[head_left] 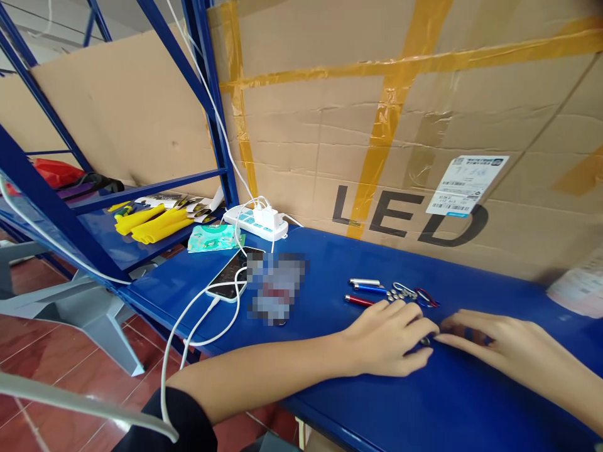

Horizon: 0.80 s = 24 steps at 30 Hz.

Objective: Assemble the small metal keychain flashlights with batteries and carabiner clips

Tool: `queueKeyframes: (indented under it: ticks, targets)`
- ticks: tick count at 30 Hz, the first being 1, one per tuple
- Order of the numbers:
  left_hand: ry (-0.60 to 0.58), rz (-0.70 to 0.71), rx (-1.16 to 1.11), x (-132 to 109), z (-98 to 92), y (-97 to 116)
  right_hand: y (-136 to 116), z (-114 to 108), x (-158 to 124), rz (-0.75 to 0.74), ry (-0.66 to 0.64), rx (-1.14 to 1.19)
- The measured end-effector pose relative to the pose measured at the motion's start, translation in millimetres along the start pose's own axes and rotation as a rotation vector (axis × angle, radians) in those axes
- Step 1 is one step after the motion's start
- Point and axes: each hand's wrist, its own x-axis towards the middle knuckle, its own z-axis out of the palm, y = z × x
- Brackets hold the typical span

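My left hand [393,338] lies low over the blue tabletop with its fingers curled. A small dark piece [424,341] shows by its fingertips, mostly hidden. My right hand [506,339] meets it from the right, thumb and forefinger pinched together at the left fingertips; what they hold cannot be made out. Just behind the left hand lie slim metal tubes like small penlights: a silver one [364,282], a blue one [370,289] and a red one [358,301]. Beside them are several small round silver pieces, a silver carabiner clip [404,290] and a red-and-blue clip [426,298].
A phone [228,276] on a white cable lies left, beside a blurred-out item [277,289]. Behind them are a wipes pack [214,238] and a power strip [257,221]. A large cardboard box [301,138] walls the back. A clear plastic-wrapped roll [579,289] stands right.
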Motion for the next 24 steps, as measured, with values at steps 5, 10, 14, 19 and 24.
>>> queueKeyframes:
  ticks: [5, 10, 14, 19, 24]
  targets:
    - [0.06, -0.03, -0.093, -0.7, 1.2, 2.1, -4.8, -4.9, 2.0, -0.031, 0.04, 0.017]
    - [0.073, -0.075, -0.112, -2.8, 0.5, -3.0, -5.2, 3.0, -1.4, -0.088, 0.063, 0.025]
    - [0.066, -0.045, -0.098, -3.7, 0.0, -4.3, -11.2, 6.5, -2.7, -0.124, 0.048, 0.036]
    - [0.058, 0.001, -0.051, -2.6, -5.7, -8.1, -18.9, 1.8, -1.2, -0.103, -0.015, 0.071]
    - [0.118, 0.115, 0.068, -0.3, -12.7, -10.1, -18.8, 3.4, -5.2, -0.141, 0.01, 0.062]
